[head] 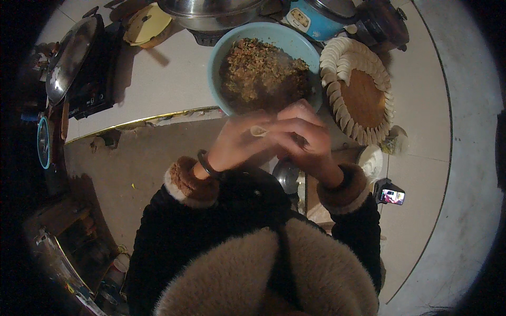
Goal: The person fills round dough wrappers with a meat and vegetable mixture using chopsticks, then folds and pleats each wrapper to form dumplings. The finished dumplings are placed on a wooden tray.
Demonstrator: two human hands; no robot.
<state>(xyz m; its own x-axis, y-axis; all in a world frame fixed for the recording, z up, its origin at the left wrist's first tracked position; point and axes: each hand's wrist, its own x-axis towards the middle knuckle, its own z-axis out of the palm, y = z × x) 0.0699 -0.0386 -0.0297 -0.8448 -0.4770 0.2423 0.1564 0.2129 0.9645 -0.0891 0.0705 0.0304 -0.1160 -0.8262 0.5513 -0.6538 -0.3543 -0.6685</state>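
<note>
My left hand (241, 136), with a dark bangle at its wrist, and my right hand (310, 132) meet just in front of a pale blue basin (215, 67). Between them is a dough wrapper (259, 130), folded over, with one rounded end showing beside my left fingers. My fingers are pressed together around it and hide the rest; both hands are slightly blurred. Chopped filling (263, 71) lies heaped in the basin. Right of it, shaped dumplings (340, 112) ring a round wooden board (361, 98) in overlapping rows, more thickly at the far side.
A lidded steel pot (213, 14) and a blue cooker (316, 19) stand behind the basin. At left are a yellow-lidded pot (148, 25) and a black cooktop (95, 87) with a wok lid (73, 59). A white bowl (371, 160) and a phone (392, 196) are at right.
</note>
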